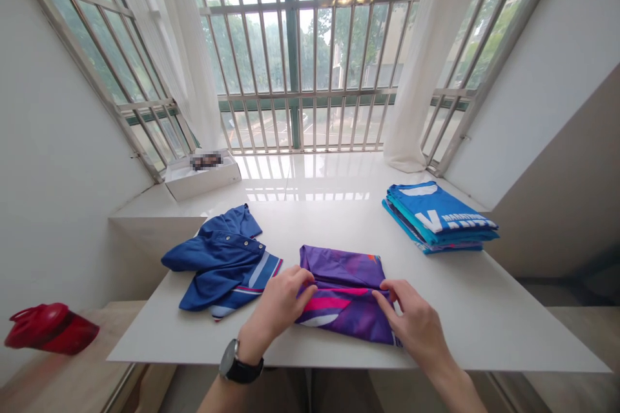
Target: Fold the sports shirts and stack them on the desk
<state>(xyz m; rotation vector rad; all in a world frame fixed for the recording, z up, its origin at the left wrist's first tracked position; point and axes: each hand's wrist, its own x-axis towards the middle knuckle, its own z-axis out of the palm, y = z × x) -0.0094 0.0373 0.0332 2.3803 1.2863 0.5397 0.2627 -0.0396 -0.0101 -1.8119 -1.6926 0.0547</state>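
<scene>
Clock ref: purple shirt (346, 293) at centre, 12 pointing at the window (300, 45).

Red jug (51, 328) is lying on its side at 9 o'clock, off the table (484, 310), down on a lower wooden surface and well apart from everything else.

White box (202, 174) is sitting at 10 o'clock, far back by the window corner. Its label is blurred, so I can't read it.

Blue shirt (223, 261) is lying unfolded and rumpled at 9 o'clock, just beside the purple one. Its collar is pointing to 12 and the striped hem is facing the near edge. I can't tell whether the two shirts are touching.

Left hand (278, 310) is coming in from 7 o'clock, with a watch (239, 364) showing on the wrist. Thumb and fingers are closing in a pinch on the left end of the purple shirt's fold.

Purple shirt is lying partly folded at the table's near edge, dead centre. The upper layer is doubling over and a pink band is showing along the crease.

Right hand (416, 322) is coming in from 5 o'clock. Its fingertips are pinching the right end of the same fold, with the palm facing down over the cloth.

Stack (438, 216) of folded blue shirts is sitting at 2 o'clock, well apart from the hands, white lettering facing up.

Curtains (426, 58) are hanging at both sides of the window at 12.
</scene>
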